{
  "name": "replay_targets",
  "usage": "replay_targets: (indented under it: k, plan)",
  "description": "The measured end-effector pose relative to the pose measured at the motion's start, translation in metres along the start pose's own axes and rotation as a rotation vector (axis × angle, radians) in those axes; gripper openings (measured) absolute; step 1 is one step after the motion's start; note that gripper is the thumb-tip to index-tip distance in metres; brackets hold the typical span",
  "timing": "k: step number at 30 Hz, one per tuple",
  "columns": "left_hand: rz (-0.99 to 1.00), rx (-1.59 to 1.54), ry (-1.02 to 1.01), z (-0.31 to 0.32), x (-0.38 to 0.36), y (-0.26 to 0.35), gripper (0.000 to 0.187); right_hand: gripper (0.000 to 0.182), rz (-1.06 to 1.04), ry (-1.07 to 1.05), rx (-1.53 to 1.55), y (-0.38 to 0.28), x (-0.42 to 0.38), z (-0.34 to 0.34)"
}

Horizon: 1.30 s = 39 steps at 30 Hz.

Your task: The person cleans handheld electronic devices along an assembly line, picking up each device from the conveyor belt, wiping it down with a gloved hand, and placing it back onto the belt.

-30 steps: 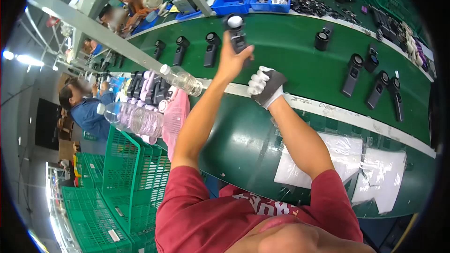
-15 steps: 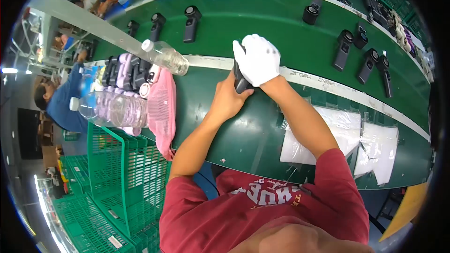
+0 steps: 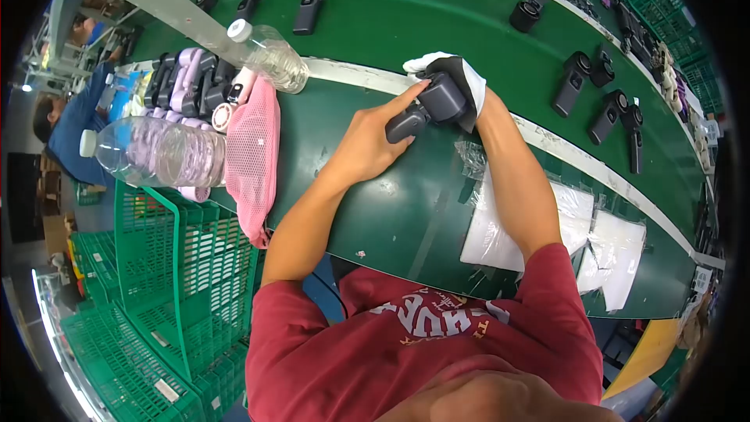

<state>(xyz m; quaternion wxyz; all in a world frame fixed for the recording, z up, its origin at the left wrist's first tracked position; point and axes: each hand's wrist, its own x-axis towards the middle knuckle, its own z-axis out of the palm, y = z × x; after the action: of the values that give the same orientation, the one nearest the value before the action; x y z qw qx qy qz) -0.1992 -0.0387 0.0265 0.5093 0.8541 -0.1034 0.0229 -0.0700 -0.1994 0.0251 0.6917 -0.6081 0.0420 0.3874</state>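
A dark grey handheld fan [image 3: 444,100], folded at its joint, is between my two hands above the near edge of the conveyor. My bare left hand [image 3: 373,137] grips its handle, index finger stretched along toward the head. My right hand [image 3: 476,87], in a white glove, is turned palm-side toward me and cups the fan's head. A dark, cloth-like layer lies between that palm and the head. Most of the right fingers are hidden behind the fan.
More dark fans stand on the green belt [image 3: 406,16], left and right. Two water bottles [image 3: 160,152], lilac and dark fans and a pink mesh bag [image 3: 254,156] sit left. Plastic-wrapped white foam sheets [image 3: 488,242] lie right. Green crates [image 3: 211,266] stand lower left.
The fan has been turned so its rounded head shows. My right hand has rolled from back-up over the fan to palm toward me, slightly right. The view has shifted.
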Motion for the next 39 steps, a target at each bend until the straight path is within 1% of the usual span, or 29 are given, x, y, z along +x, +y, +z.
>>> replay_targets:
  k: [1, 2, 4, 5, 6, 7, 8, 9, 10, 12, 14, 15, 17, 18, 20, 21, 22, 23, 25, 26, 29, 30, 31, 33, 35, 36, 37, 39]
  plan:
    - [-0.024, -0.034, -0.018, -0.001, 0.001, -0.001, 0.091, 0.029, -0.009, 0.006, 0.032, 0.001, 0.000, 0.001]
    - [-0.047, -0.068, -0.038, -0.002, 0.002, -0.003, 0.093, 0.027, -0.023, -0.033, 0.084, 0.003, 0.005, 0.002]
    - [-0.113, -0.163, -0.084, -0.002, 0.005, 0.000, 0.101, 0.021, -0.094, -0.064, 0.209, 0.012, 0.004, 0.003]
    - [-0.080, -0.179, -0.070, 0.000, 0.006, -0.001, 0.101, 0.018, -0.135, -0.080, 0.271, 0.012, 0.002, 0.005]
    - [-0.044, -0.193, -0.052, 0.003, 0.007, -0.005, 0.101, 0.022, -0.134, -0.269, 0.468, 0.038, 0.040, -0.009]
    - [-0.008, -0.206, -0.035, 0.005, 0.009, -0.007, 0.101, 0.022, -0.114, -0.235, 0.484, 0.043, 0.046, -0.007]
    - [-0.048, -0.267, -0.012, 0.008, 0.011, -0.005, 0.101, 0.023, -0.095, -0.199, 0.503, 0.044, 0.049, -0.003]
    - [-0.087, -0.328, 0.009, 0.012, 0.014, -0.003, 0.101, 0.028, -0.079, -0.204, 0.514, 0.050, 0.054, 0.000]
    - [-0.128, -0.391, 0.030, 0.015, 0.015, -0.002, 0.102, 0.034, -0.056, -0.257, 0.514, 0.059, 0.061, 0.003]
    - [-0.196, -0.643, 0.004, 0.016, 0.018, -0.002, 0.101, 0.045, -0.008, -0.331, 0.548, 0.062, 0.054, 0.009]
    - [-0.230, -0.878, -0.035, 0.010, 0.022, -0.004, 0.100, 0.043, -0.109, -0.176, 1.009, 0.050, 0.040, 0.022]
    - [-0.249, -0.942, -0.019, 0.008, 0.024, -0.007, 0.100, 0.038, -0.227, -0.013, 0.991, 0.018, 0.016, 0.038]
    - [-0.301, -1.077, 0.016, 0.007, 0.025, -0.012, 0.099, 0.039, -0.487, -1.018, 1.045, 0.066, 0.098, -0.027]
    - [-0.331, -0.979, 0.055, 0.009, 0.026, -0.010, 0.099, 0.038, -0.507, -0.891, 0.968, 0.058, 0.088, -0.033]
    - [-0.376, -0.542, -0.004, 0.017, 0.024, -0.001, 0.099, 0.033, -0.795, -0.046, 0.638, 0.043, 0.069, -0.010]
    - [-0.391, -0.325, -0.035, 0.023, 0.022, 0.003, 0.098, 0.031, -0.890, 0.381, 0.443, 0.039, 0.061, -0.003]
    - [-0.324, -0.266, 0.019, 0.033, 0.019, -0.005, 0.099, 0.028, -0.970, 0.478, 0.283, 0.041, 0.063, -0.007]
    - [-0.322, -0.260, 0.001, 0.033, 0.020, -0.003, 0.099, 0.026, -1.041, 0.589, 0.126, 0.038, 0.059, -0.009]
    - [-0.319, -0.251, -0.028, 0.028, 0.020, 0.001, 0.099, 0.025, -0.876, 0.462, 0.323, 0.033, 0.047, -0.013]
    - [-0.343, -0.312, -0.047, 0.027, 0.020, 0.003, 0.099, 0.032, -0.907, 0.442, 0.424, 0.032, 0.052, -0.012]
    - [-0.380, -0.415, -0.068, 0.024, 0.016, 0.008, 0.099, 0.028, -0.901, 0.490, 0.369, 0.029, 0.056, -0.022]
    - [-0.377, -0.431, -0.079, 0.024, 0.014, 0.007, 0.100, 0.031, -0.928, 0.580, 0.281, 0.026, 0.051, -0.025]
    - [-0.374, -0.446, -0.088, 0.023, 0.012, 0.005, 0.100, 0.033, -0.957, 0.612, 0.314, 0.022, 0.051, -0.028]
    - [-0.357, -0.512, -0.096, 0.024, 0.009, 0.001, 0.101, 0.033, -0.982, 0.748, 0.161, 0.021, 0.056, -0.039]
    - [-0.328, -0.601, -0.076, 0.029, 0.007, -0.003, 0.101, 0.043, -0.703, 0.618, 0.572, 0.019, 0.073, -0.051]
    - [-0.298, -0.570, -0.037, 0.032, 0.009, -0.005, 0.104, 0.043, -0.562, 0.257, 0.766, 0.022, 0.070, -0.060]
    - [-0.117, -0.379, 0.053, 0.039, 0.011, -0.031, 0.106, 0.043, -0.399, -0.116, 0.929, 0.025, 0.068, -0.066]
    - [-0.022, -0.223, 0.211, 0.040, 0.017, -0.021, 0.105, 0.048, -0.165, -0.279, 1.040, 0.019, 0.048, -0.046]
